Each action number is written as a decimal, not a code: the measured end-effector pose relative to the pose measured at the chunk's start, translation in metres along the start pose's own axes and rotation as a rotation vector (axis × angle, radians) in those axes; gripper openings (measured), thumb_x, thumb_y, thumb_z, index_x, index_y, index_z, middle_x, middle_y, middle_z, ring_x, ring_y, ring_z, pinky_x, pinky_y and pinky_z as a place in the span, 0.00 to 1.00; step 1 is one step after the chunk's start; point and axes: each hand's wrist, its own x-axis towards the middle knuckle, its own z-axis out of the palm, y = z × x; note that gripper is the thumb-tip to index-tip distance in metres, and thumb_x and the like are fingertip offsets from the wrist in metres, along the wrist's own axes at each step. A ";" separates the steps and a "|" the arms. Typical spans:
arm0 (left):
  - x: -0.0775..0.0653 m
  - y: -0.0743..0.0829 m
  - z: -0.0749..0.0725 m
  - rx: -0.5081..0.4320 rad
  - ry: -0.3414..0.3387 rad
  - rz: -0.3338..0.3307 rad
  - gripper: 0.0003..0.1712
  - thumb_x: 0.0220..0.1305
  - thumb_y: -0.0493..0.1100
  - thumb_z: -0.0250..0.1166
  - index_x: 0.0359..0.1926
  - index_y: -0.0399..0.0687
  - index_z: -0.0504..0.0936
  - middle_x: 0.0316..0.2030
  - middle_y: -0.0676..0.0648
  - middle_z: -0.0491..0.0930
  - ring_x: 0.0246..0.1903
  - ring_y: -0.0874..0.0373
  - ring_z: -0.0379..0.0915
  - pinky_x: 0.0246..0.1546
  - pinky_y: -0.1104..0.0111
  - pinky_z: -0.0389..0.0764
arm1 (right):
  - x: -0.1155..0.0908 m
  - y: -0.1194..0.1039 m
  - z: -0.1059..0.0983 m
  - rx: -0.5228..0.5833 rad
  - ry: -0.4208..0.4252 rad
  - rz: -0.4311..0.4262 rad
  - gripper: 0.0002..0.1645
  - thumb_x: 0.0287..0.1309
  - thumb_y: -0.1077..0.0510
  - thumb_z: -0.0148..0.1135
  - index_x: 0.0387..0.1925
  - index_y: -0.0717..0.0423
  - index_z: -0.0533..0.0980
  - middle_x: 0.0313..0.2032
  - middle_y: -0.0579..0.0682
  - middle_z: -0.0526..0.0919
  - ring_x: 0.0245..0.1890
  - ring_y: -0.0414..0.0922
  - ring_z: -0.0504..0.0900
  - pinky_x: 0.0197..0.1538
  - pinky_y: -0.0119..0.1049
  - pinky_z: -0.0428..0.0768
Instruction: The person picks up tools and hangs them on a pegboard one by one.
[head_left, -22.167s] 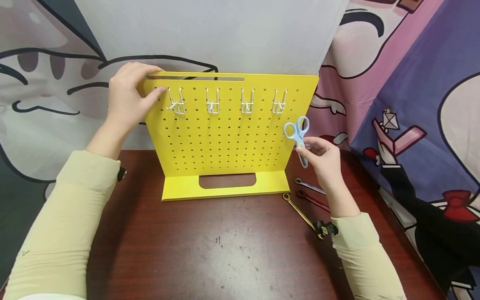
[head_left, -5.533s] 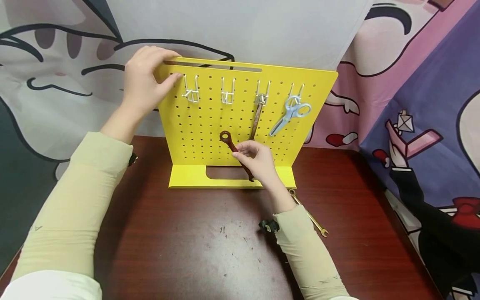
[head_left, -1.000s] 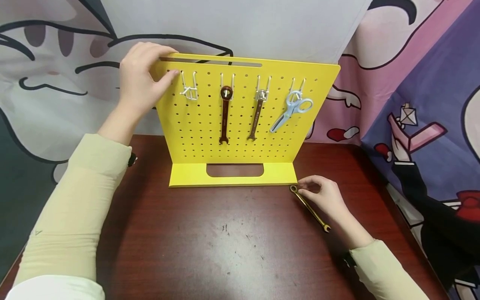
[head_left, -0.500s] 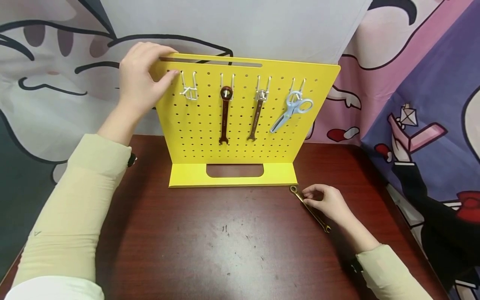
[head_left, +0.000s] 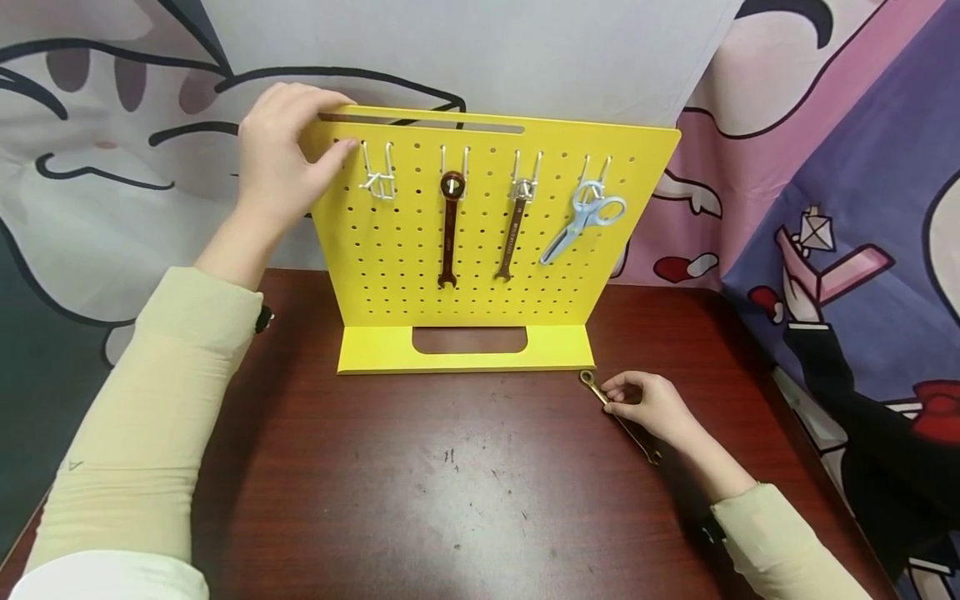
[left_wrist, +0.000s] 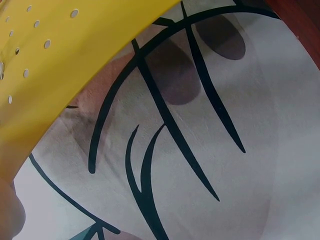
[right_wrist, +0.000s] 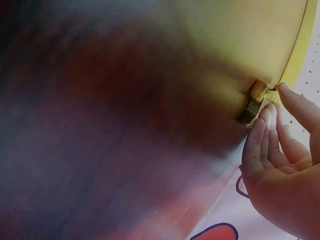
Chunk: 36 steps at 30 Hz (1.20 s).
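My left hand (head_left: 285, 158) grips the top left corner of a yellow pegboard (head_left: 480, 250), thumb on the front face, fingers over the top edge. In the left wrist view, only a fingertip shows beside the board. On the table, by the board's right front corner, lies a gold combination wrench (head_left: 595, 389). My right hand (head_left: 654, 410) pinches this wrench near its middle, covering part of the shaft. From the right wrist, the wrench's end (right_wrist: 255, 102) sits beside the thumb and fingertips. A dark red wrench (head_left: 449, 237), a silver wrench (head_left: 512, 237) and light blue scissors (head_left: 580, 218) hang from the board.
White double hooks line the upper board; the leftmost hook (head_left: 379, 179) bears nothing. The board's foot (head_left: 375, 350) stands on a dark red-brown table (head_left: 420, 467). Cartoon-printed cloth (head_left: 562, 58) hangs close behind and to the right.
Over the last second my right hand has shifted slightly down along the gold wrench and closed on it. Earlier, the scissors and two wrenches came onto the hooks. The left hand keeps its place.
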 end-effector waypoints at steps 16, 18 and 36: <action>0.002 0.002 -0.002 0.012 -0.002 0.006 0.18 0.68 0.39 0.72 0.57 0.42 0.88 0.54 0.39 0.89 0.57 0.43 0.78 0.65 0.63 0.71 | 0.003 -0.002 0.004 -0.089 0.025 0.037 0.13 0.51 0.65 0.80 0.40 0.62 0.88 0.30 0.48 0.89 0.30 0.30 0.80 0.38 0.24 0.78; 0.002 0.002 -0.003 0.013 -0.003 0.006 0.18 0.68 0.39 0.72 0.57 0.42 0.87 0.54 0.39 0.89 0.57 0.43 0.78 0.64 0.63 0.71 | 0.003 -0.003 0.004 -0.102 0.031 0.049 0.12 0.51 0.64 0.79 0.39 0.61 0.88 0.30 0.47 0.89 0.30 0.30 0.81 0.38 0.25 0.77; 0.000 0.000 -0.001 0.008 -0.011 -0.001 0.18 0.68 0.38 0.72 0.58 0.42 0.87 0.54 0.39 0.88 0.58 0.43 0.78 0.66 0.61 0.72 | 0.000 -0.008 0.005 -0.053 0.013 0.095 0.10 0.51 0.66 0.77 0.38 0.64 0.87 0.29 0.50 0.89 0.30 0.36 0.83 0.36 0.25 0.77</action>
